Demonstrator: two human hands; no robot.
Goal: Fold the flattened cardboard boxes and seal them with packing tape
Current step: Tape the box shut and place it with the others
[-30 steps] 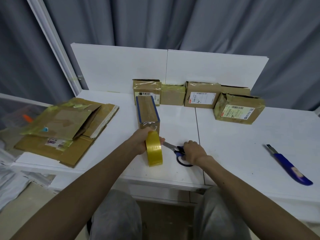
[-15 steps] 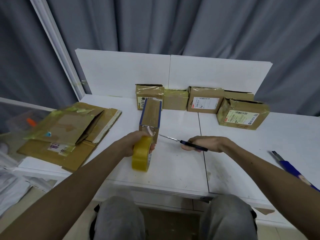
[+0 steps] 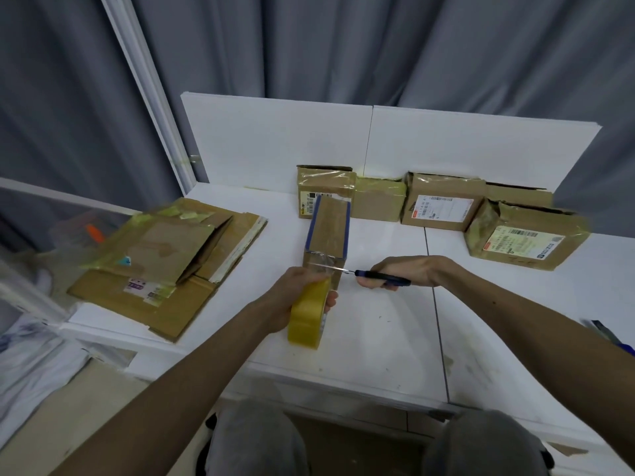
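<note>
A narrow folded cardboard box with blue tape edges (image 3: 329,231) lies in the middle of the white table (image 3: 381,331). My left hand (image 3: 299,290) grips a yellow packing tape roll (image 3: 307,316) just in front of the box's near end, with a strip of tape stretched onto that end. My right hand (image 3: 405,271) holds dark-handled scissors (image 3: 372,274), their blades reaching left to the tape at the box's near end. A stack of flattened cardboard boxes (image 3: 168,266) lies at the left.
Several sealed boxes (image 3: 443,207) stand in a row along the white back panel, one more (image 3: 522,238) at the right. A blue utility knife (image 3: 608,338) lies at the right edge. Grey curtains hang behind. My knees are below the table's front edge.
My right hand lifted the scissors off the table and brought the blades left to the tape at the box's end. My left hand lowered the roll slightly, keeping the tape taut.
</note>
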